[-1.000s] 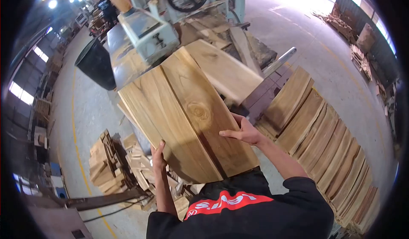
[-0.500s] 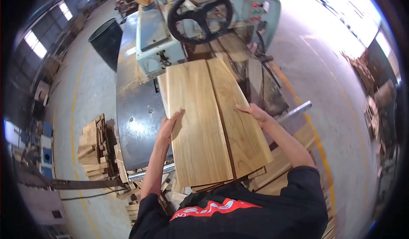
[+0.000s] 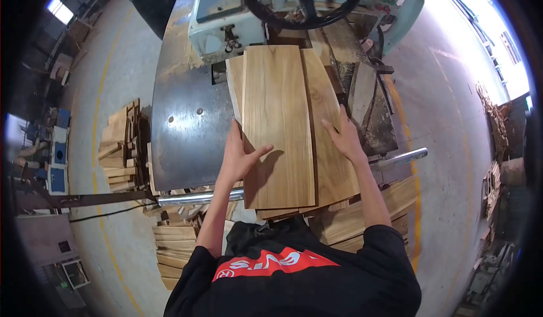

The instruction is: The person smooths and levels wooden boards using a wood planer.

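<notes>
Several wide wooden boards lie stacked in front of me, their far ends on the machine bed. The top board (image 3: 278, 124) lies lengthwise over the others, and a second board (image 3: 328, 141) shows to its right. My left hand (image 3: 240, 153) is at the left edge of the stack, thumb spread over the top board and fingers along the side. On the right, my right hand (image 3: 345, 139) touches the right board's edge, its thumb and fingers apart. The undersides of the boards are hidden.
The metal machine table (image 3: 186, 141) is left of the boards. A black steering wheel (image 3: 305, 6) stands beyond them, with a control panel (image 3: 393, 3) at right. A metal bar (image 3: 399, 157) juts out right. Wood piles (image 3: 121, 144) and a dark bin (image 3: 155, 3) are at left.
The boards have come to lie straighter and closer together. My left hand's thumb and fingers have spread, and my right hand has moved up along the right edge. The view has tilted down.
</notes>
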Demonstrator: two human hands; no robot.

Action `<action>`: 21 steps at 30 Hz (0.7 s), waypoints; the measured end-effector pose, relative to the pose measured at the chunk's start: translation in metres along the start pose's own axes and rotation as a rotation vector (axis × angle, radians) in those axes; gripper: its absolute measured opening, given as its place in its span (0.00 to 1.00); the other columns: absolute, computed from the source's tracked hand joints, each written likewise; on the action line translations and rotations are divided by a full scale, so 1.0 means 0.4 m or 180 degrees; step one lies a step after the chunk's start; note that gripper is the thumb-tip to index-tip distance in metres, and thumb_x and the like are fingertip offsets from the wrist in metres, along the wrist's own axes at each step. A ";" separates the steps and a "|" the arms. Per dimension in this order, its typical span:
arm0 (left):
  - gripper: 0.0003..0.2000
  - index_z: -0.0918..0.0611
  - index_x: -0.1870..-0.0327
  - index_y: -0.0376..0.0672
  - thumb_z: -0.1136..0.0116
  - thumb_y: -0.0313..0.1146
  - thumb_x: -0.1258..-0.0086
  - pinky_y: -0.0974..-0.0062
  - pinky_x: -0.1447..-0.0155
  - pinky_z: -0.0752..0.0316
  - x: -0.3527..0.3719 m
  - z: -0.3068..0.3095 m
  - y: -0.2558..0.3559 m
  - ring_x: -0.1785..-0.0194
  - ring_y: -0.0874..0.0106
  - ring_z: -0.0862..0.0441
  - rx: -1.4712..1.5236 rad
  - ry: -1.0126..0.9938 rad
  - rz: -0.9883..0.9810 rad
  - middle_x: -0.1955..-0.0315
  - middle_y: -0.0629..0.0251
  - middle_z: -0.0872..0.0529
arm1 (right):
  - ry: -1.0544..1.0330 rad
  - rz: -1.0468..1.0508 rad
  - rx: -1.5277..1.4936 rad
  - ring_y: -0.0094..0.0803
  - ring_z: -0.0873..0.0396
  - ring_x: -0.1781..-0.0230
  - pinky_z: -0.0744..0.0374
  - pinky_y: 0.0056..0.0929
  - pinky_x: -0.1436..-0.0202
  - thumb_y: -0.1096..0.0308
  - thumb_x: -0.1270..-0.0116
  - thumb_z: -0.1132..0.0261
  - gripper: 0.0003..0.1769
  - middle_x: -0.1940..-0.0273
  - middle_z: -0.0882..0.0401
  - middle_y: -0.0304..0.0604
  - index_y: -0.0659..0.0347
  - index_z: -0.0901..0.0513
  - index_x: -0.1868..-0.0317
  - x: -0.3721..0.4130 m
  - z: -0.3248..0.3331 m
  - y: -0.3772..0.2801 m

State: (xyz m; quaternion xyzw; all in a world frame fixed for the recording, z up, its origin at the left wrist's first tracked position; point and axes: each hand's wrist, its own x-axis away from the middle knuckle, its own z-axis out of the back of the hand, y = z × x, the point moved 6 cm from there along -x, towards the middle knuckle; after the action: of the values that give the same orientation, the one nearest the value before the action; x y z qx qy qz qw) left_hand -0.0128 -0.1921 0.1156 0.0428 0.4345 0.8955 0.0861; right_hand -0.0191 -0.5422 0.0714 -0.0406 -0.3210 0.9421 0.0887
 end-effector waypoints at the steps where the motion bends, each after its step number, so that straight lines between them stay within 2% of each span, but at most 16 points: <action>1: 0.62 0.47 0.16 0.22 0.19 0.55 0.39 0.51 0.16 0.40 0.018 -0.011 -0.007 0.19 0.40 0.36 0.0102 0.0150 -0.0041 0.22 0.30 0.35 | 0.0221 0.0165 0.0289 0.69 0.38 0.20 0.36 0.58 0.17 0.41 0.25 0.32 0.51 0.20 0.38 0.71 0.76 0.37 0.20 0.019 0.008 -0.016; 2: 0.62 0.47 0.16 0.22 0.18 0.53 0.39 0.52 0.16 0.39 0.036 -0.019 -0.020 0.18 0.41 0.36 0.0206 0.0301 -0.0070 0.22 0.30 0.35 | 0.0433 0.0335 0.0578 0.69 0.42 0.18 0.39 0.58 0.15 0.41 0.24 0.32 0.52 0.18 0.41 0.70 0.76 0.38 0.19 0.042 0.017 -0.037; 3: 0.60 0.48 0.15 0.23 0.19 0.48 0.36 0.57 0.15 0.41 0.049 -0.038 -0.055 0.15 0.48 0.38 0.0846 0.0298 -0.0017 0.19 0.33 0.37 | 0.0493 0.0449 0.0694 0.68 0.45 0.16 0.41 0.58 0.15 0.42 0.24 0.32 0.51 0.17 0.43 0.70 0.76 0.38 0.19 0.070 0.028 -0.078; 5: 0.57 0.49 0.14 0.25 0.21 0.46 0.32 0.61 0.14 0.42 0.065 -0.052 -0.067 0.14 0.54 0.39 0.1362 0.0286 0.0083 0.17 0.36 0.38 | 0.0637 0.0685 0.0926 0.65 0.51 0.14 0.46 0.59 0.13 0.43 0.23 0.33 0.50 0.15 0.47 0.69 0.75 0.38 0.18 0.128 0.039 -0.187; 8: 0.52 0.49 0.13 0.27 0.26 0.41 0.26 0.64 0.14 0.45 0.076 -0.072 -0.059 0.14 0.59 0.40 0.2149 0.0412 0.0099 0.16 0.40 0.39 | 0.0132 0.0715 0.0881 0.65 0.52 0.13 0.48 0.60 0.12 0.46 0.23 0.32 0.47 0.16 0.46 0.68 0.75 0.36 0.19 0.206 -0.073 -0.234; 9: 0.50 0.49 0.13 0.28 0.28 0.40 0.25 0.65 0.14 0.45 0.072 -0.072 -0.055 0.14 0.60 0.40 0.2413 0.0495 0.0056 0.16 0.42 0.39 | 0.0352 0.0798 0.0485 0.66 0.51 0.13 0.47 0.59 0.12 0.50 0.25 0.29 0.46 0.17 0.43 0.68 0.74 0.34 0.20 0.225 -0.067 -0.282; 12: 0.39 0.43 0.13 0.32 0.35 0.35 0.19 0.66 0.19 0.32 0.066 -0.117 -0.146 0.21 0.64 0.28 0.2886 0.0370 0.0533 0.20 0.49 0.29 | 0.0432 0.0778 -0.0209 0.65 0.45 0.15 0.43 0.56 0.13 0.55 0.28 0.24 0.46 0.19 0.39 0.69 0.75 0.34 0.21 0.229 -0.074 -0.291; 15: 0.33 0.36 0.16 0.31 0.39 0.32 0.18 0.68 0.22 0.29 0.102 -0.008 -0.061 0.25 0.67 0.24 0.3603 -0.0121 0.0590 0.25 0.52 0.23 | 0.0249 0.0560 -0.1157 0.64 0.40 0.17 0.38 0.52 0.15 0.59 0.30 0.22 0.46 0.20 0.37 0.70 0.75 0.33 0.21 0.273 -0.051 -0.386; 18: 0.30 0.32 0.19 0.30 0.43 0.28 0.20 0.70 0.25 0.26 0.145 0.093 -0.087 0.28 0.68 0.20 0.4216 -0.0348 0.0457 0.30 0.54 0.19 | 0.0256 0.0542 -0.1417 0.64 0.39 0.17 0.36 0.50 0.16 0.60 0.29 0.23 0.44 0.20 0.37 0.70 0.75 0.33 0.22 0.335 -0.080 -0.477; 19: 0.32 0.32 0.19 0.29 0.44 0.23 0.25 0.70 0.25 0.26 0.161 0.146 -0.085 0.28 0.68 0.20 0.4308 -0.0321 0.0508 0.29 0.53 0.19 | 0.0307 0.0583 -0.1212 0.64 0.40 0.17 0.36 0.50 0.16 0.59 0.28 0.23 0.44 0.20 0.37 0.71 0.76 0.32 0.22 0.353 -0.097 -0.507; 21: 0.33 0.33 0.19 0.28 0.42 0.22 0.26 0.70 0.25 0.27 0.191 0.242 -0.082 0.28 0.68 0.20 0.4002 -0.0159 0.0368 0.29 0.53 0.19 | 0.0365 0.0655 -0.0824 0.64 0.40 0.17 0.37 0.51 0.16 0.57 0.27 0.25 0.44 0.20 0.37 0.71 0.77 0.32 0.23 0.382 -0.151 -0.573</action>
State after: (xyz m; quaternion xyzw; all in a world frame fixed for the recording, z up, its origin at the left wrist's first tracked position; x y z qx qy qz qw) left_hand -0.0692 -0.0828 0.1500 0.1296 0.8725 0.4710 0.0061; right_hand -0.1284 -0.2983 0.1607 -0.1380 -0.4281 0.8931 0.0041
